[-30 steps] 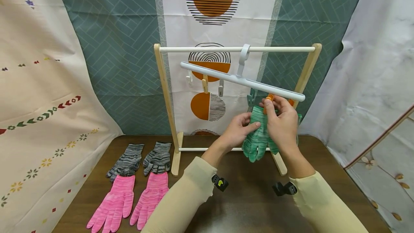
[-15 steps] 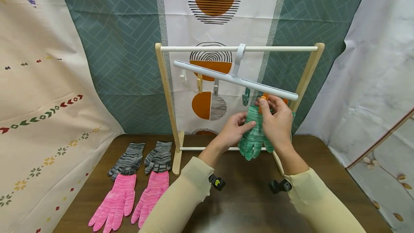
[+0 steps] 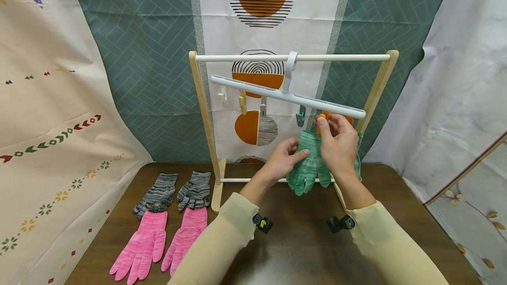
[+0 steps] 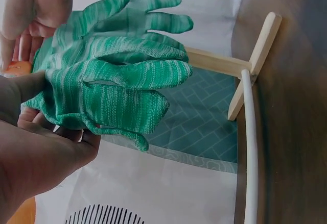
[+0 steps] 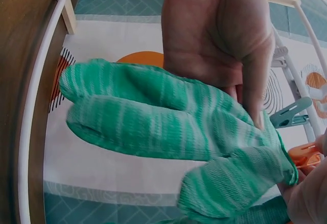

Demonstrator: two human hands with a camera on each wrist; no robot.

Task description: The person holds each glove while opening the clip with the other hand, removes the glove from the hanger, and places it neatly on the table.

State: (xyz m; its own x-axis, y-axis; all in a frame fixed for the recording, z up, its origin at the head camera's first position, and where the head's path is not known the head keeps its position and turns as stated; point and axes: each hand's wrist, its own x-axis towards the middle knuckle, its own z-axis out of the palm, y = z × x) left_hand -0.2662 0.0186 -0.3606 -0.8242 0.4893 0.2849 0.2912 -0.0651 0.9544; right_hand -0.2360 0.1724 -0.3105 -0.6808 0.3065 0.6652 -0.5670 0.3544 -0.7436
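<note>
My left hand [image 3: 283, 159] pinches a green striped knit glove [image 3: 306, 166] by its side, thumb in front and fingers behind. At the glove's cuff my right hand [image 3: 339, 146] pinches an orange clip [image 5: 305, 155] on the hanger. Whether the clip bites the cuff is hidden by the fingers. A second green glove [image 4: 163, 22] hangs behind the right hand, below another orange clip [image 3: 350, 119]. The pale grey hanger [image 3: 257, 88] hooks over the rack's top rod and tilts down to the right.
White, yellow, grey and teal clips [image 3: 301, 116] dangle from the hanger. The wooden rack [image 3: 203, 122] stands at the table's back. Two grey gloves [image 3: 158, 192] and two pink gloves [image 3: 142, 245] lie on the table [image 3: 293, 250] at left.
The hanger has shifted a little to the left along the rod. Both hands and the green gloves have moved left with it, their grips unchanged.
</note>
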